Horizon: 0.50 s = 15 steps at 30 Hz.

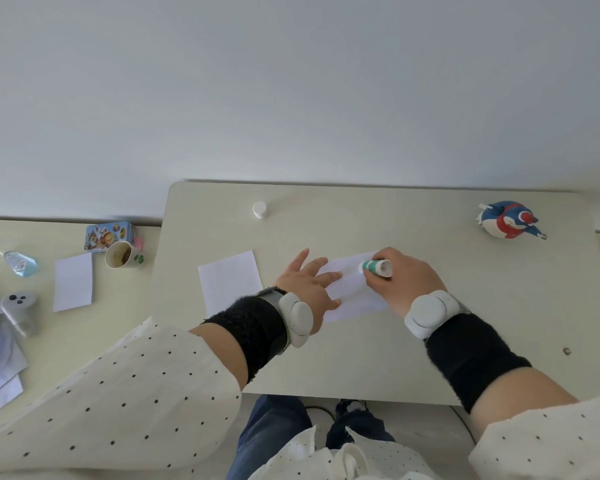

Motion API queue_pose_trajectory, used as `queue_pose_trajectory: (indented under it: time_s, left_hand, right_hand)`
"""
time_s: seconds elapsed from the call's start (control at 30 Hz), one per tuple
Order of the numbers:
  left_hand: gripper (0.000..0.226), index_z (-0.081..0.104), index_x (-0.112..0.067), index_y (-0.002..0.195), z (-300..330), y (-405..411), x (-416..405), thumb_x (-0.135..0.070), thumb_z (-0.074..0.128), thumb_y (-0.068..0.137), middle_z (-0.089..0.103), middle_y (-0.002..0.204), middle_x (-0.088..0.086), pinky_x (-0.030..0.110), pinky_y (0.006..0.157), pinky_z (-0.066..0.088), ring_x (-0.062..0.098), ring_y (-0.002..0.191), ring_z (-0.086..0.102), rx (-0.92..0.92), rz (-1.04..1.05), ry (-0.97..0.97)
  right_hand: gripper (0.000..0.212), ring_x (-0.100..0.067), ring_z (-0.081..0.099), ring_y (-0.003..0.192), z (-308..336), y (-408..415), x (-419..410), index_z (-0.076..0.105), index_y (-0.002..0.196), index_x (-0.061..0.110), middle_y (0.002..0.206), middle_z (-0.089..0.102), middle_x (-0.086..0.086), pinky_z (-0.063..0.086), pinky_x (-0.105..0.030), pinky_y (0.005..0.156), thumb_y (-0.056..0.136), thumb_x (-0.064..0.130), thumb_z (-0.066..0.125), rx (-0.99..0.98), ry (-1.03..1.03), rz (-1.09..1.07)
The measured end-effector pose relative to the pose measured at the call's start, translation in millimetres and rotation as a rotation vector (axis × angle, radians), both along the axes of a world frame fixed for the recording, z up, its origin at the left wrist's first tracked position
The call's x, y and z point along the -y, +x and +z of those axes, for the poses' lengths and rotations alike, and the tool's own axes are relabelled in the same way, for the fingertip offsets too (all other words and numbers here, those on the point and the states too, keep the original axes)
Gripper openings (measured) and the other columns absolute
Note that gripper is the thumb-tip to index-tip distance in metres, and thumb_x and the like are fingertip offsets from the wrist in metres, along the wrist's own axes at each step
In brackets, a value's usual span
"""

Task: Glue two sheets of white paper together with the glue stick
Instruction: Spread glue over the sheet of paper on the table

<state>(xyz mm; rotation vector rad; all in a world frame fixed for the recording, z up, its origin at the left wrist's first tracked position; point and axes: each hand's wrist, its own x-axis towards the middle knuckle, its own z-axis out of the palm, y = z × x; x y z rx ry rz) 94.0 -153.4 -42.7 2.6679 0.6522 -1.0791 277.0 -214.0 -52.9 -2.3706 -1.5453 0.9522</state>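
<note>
On the pale cream table [430,341], a white rectangular sheet of paper [352,291] lies near the middle, tilted slightly. The left hand [309,285] rests flat on that sheet's left part with the fingers spread apart, pinning it down. The right hand [407,277] is wrapped tightly round a green-and-white glue stick [376,266], whose tip points left and down onto the sheet's far part; whether the tip actually touches the paper cannot be told. A second white sheet of paper [231,284] lies just left of the first, apart from it, toward the table's left edge. A small white round cap [259,209] stands near the far edge, well apart from both sheets. A blue, red and white toy figure [508,220] sits at the far right corner. Both wrists carry white trackers on black bands. On the adjoining lower surface to the left stand a brown-stained paper cup [120,255] and a decorated blue tin [109,236], with another white sheet [72,282] beside them.
</note>
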Motion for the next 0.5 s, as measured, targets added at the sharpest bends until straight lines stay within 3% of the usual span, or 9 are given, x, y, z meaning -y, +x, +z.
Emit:
queue_pose_trajectory:
  time_s: [0.13, 0.33, 0.5]
  left_hand:
    - [0.056, 0.021, -0.049, 0.144, -1, -1, 0, -0.041, 0.044, 0.094, 0.004, 0.16, -0.009, 0.05, 0.112, -0.019, 0.027, 0.145, -0.012, -0.014, 0.007, 0.0]
    - [0.058, 0.024, -0.053, 0.141, -5, -5, 4, -0.035, 0.047, 0.092, 0.004, 0.16, -0.01, 0.051, 0.111, -0.02, 0.029, 0.145, -0.013, 0.023, 0.006, 0.031]
    - [0.062, 0.019, -0.053, 0.143, -8, -12, 8, -0.028, 0.042, 0.092, 0.001, 0.16, -0.009, 0.05, 0.113, -0.018, 0.028, 0.145, -0.014, 0.091, 0.063, 0.02]
  right_hand:
    - [0.019, -0.024, 0.057, 0.068, 1, 12, -5, 0.054, 0.097, 0.028, 0.069, 0.057, 0.008, 0.045, -0.032, 0.058, 0.087, 0.044, 0.052, 0.023, 0.028, -0.02]
    - [0.019, -0.02, 0.051, 0.062, 4, 21, -13, 0.053, 0.097, 0.026, 0.067, 0.052, 0.01, 0.032, -0.03, 0.052, 0.089, 0.042, 0.05, 0.083, 0.044, 0.009]
    - [0.024, -0.024, 0.05, 0.066, 13, 34, -6, 0.051, 0.11, 0.028, 0.076, 0.056, 0.003, 0.035, -0.03, 0.059, 0.089, 0.04, 0.051, 0.107, 0.099, -0.097]
